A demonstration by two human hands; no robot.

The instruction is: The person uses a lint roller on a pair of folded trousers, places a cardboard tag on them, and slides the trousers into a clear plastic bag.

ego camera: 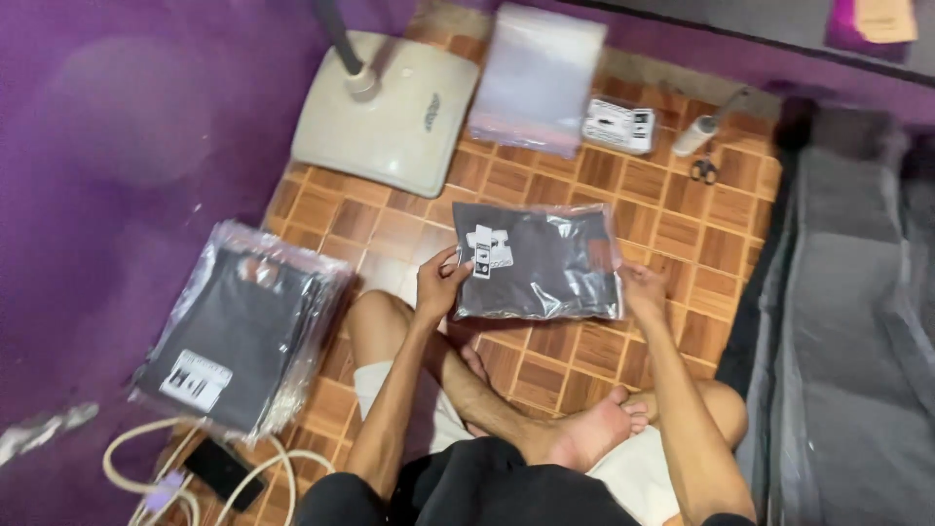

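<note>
The person sits cross-legged on a parquet floor (584,360) of small wooden tiles laid in a basket-weave pattern, warm orange-brown under the room light. Both hands hold a flat clear bag with a dark folded garment inside (538,261), lifted just above the floor in front of the knees. The left hand (440,282) has its grip pinched on the bag's left edge, thumb on top near a small white label. The right hand (643,286) pinches the right edge the same way, fingers tucked underneath.

To the person's left, a stack of similar bagged dark garments (243,331) lies half on the tiles and half on a purple mat (117,175) that covers the floor on that side. Near it, white cables (146,468) loop around a dark phone (222,471).

Ahead stands the cream base of a pedestal fan (390,107), its dark pole rising out of view. Beside it rests a pile of empty clear bags (536,78), then a small white label printer (617,125), a white tube-like thing (699,132) and a pair of scissors (703,169). On the person's right lies grey bedding or a mattress (847,292), blurred, edging the tiles.
</note>
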